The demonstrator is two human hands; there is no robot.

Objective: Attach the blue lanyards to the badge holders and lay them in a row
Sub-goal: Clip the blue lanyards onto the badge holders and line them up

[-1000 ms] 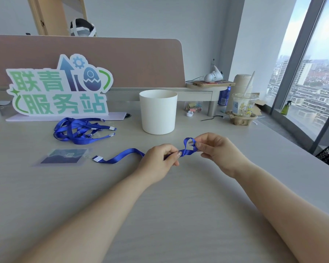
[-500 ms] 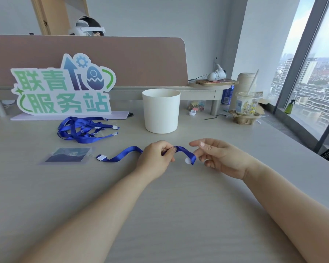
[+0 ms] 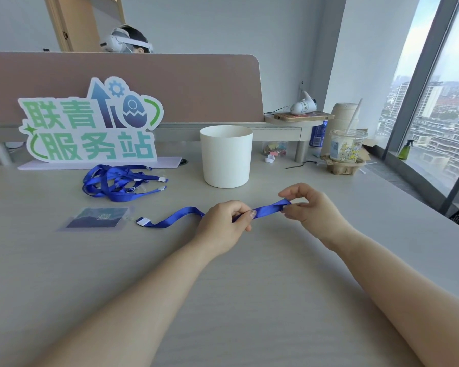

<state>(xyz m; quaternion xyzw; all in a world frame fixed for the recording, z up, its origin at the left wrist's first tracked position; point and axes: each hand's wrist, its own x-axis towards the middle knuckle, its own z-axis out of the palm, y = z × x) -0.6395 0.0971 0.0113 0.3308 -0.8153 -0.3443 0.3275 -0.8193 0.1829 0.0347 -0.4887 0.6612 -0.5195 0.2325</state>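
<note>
A blue lanyard (image 3: pixel 268 209) stretches across the desk between both hands. My left hand (image 3: pixel 224 223) pinches it near its middle. My right hand (image 3: pixel 306 207) pinches its right end, held slightly above the desk. The lanyard's left part (image 3: pixel 170 219) trails on the desk and ends in a white clip (image 3: pixel 143 221). That clip lies just right of a clear badge holder (image 3: pixel 97 218) with a dark blue card, flat on the desk. A tangled pile of more blue lanyards (image 3: pixel 119 182) sits behind the holder.
A white cylindrical bin (image 3: pixel 226 156) stands behind my hands. A green and blue sign (image 3: pixel 90 123) stands at the back left before a brown partition (image 3: pixel 196 86). A plastic drink cup (image 3: pixel 346 148) in a cardboard carrier sits at the back right. Another person's head with a headset (image 3: pixel 126 42) shows behind the partition.
The lanyard's loop at the right has been pulled out straight. My right hand opened briefly, then pinched the right end again and drew it to the right.
</note>
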